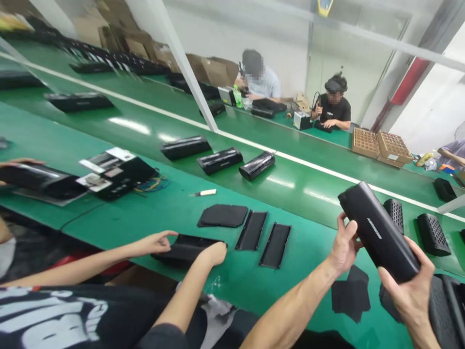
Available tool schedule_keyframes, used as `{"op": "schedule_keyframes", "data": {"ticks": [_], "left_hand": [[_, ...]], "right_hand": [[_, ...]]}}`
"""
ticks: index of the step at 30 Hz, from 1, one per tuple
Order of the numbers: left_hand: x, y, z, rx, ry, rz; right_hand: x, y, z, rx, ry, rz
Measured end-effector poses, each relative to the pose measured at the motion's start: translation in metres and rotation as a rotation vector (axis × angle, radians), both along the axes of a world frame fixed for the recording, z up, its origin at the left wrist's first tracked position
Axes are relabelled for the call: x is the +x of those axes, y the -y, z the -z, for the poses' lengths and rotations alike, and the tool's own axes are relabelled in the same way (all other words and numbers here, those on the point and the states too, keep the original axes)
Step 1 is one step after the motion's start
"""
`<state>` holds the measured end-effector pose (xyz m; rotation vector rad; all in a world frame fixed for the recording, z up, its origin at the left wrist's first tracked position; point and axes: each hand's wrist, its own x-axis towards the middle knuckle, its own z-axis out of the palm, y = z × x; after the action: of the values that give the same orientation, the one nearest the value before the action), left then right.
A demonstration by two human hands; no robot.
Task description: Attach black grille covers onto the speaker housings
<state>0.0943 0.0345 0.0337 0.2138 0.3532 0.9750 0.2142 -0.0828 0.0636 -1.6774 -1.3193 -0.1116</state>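
Both my hands are closed around a black speaker housing (378,228), raised and tilted over the right part of the green table. My left hand (345,247) grips its left side, with fingers passing behind it. Thumb and fingers of my right hand (410,286) clasp its lower end. A small silver logo shows on the smooth face turned to me. Below the housing lie black sheets (350,294), loosely stacked on the table. Dark padded pieces (441,310) sit beside my right hand, partly covered by it.
At my left, a co-worker's hands (216,252) hold another black housing (187,249). Two black panels (252,230), a sheet stack (223,215) and a white-handled knife (207,192) lie nearby. Several housings (220,160) rest on the green conveyor (308,179); people work behind it.
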Motion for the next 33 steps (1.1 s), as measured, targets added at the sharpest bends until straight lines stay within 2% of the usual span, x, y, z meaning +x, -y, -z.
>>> {"op": "schedule_keyframes", "data": {"ticks": [2,4,7,9,11,13,16,18,20,22,24,25,26,29,30,33], "left_hand": [[-0.027,-0.023,-0.010,0.263,-0.151,-0.041],[-0.056,-0.046,-0.031,0.545,-0.273,-0.044],[-0.082,-0.065,-0.069,0.869,-0.408,0.142],[-0.086,-0.067,-0.085,0.950,-0.459,0.238],[-0.085,-0.064,-0.089,0.939,-0.475,0.225],[-0.080,-0.059,-0.083,0.892,-0.475,0.173],[-0.065,-0.046,-0.060,0.757,-0.462,0.097],[-0.048,-0.031,-0.040,0.549,-0.431,0.001],[-0.029,-0.011,-0.018,0.287,-0.362,-0.027],[-0.016,0.006,0.003,0.108,-0.269,0.061],[-0.016,0.017,0.020,0.058,-0.209,0.177],[-0.020,0.019,0.026,0.059,-0.201,0.230],[-0.027,0.020,0.031,0.063,-0.204,0.284],[-0.047,0.022,0.040,0.053,-0.256,0.408],[-0.051,0.023,0.042,0.058,-0.288,0.446],[-0.054,0.031,0.047,0.148,-0.413,0.510]], "right_hand": [[0.015,0.014,-0.013,-0.070,-0.084,0.002],[0.023,0.027,-0.024,-0.109,-0.147,-0.052],[0.025,0.039,-0.033,-0.125,-0.196,-0.153],[0.026,0.042,-0.036,-0.120,-0.205,-0.177],[0.028,0.044,-0.036,-0.109,-0.217,-0.192],[0.033,0.043,-0.036,-0.129,-0.253,-0.202],[0.037,0.038,-0.036,-0.214,-0.309,-0.154],[0.028,0.032,-0.034,-0.192,-0.235,-0.085],[0.011,0.028,-0.029,-0.132,-0.051,-0.035],[-0.007,0.030,-0.023,-0.140,0.102,-0.139],[-0.014,0.034,-0.018,-0.239,0.077,-0.357],[-0.010,0.036,-0.017,-0.288,0.001,-0.438],[-0.001,0.037,-0.016,-0.321,-0.085,-0.458],[0.047,0.033,-0.010,-0.371,-0.269,-0.287],[0.064,0.030,-0.006,-0.430,-0.342,-0.308],[0.095,0.025,0.011,-0.555,-0.611,-0.541]]}}
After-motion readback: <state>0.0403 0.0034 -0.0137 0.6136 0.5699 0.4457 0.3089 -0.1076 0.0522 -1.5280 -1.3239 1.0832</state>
